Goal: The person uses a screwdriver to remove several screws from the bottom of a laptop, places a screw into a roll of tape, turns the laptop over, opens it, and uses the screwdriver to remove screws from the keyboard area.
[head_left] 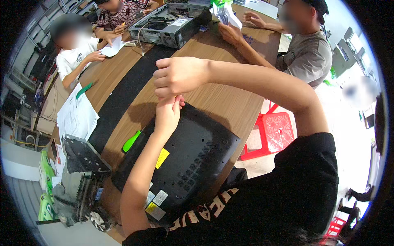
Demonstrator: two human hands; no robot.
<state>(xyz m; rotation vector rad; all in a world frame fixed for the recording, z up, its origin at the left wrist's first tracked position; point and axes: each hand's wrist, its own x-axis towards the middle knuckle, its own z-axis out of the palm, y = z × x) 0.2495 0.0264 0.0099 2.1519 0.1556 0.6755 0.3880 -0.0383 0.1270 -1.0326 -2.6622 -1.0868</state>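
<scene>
A black laptop (201, 143) lies bottom side up on the table before me, with vents, screw holes and stickers showing. Over its far edge my left hand (167, 117) is raised, fingers closed. My right hand (180, 76) is a fist directly above it, and the two meet at the left fingertips. Whatever they hold, if anything, is hidden by the fingers. A bright green handle (132, 141), like a screwdriver's, rests at the laptop's left edge. My left forearm covers part of the laptop and its stickers.
Papers (78, 115) with a green-handled tool (84, 90) lie at the left. Near them are an open computer case (84, 156) and a fan (99, 221). Another computer case (172, 30) stands at the far side. Several people sit around the table (223, 100). A red stool (277, 131) is at right.
</scene>
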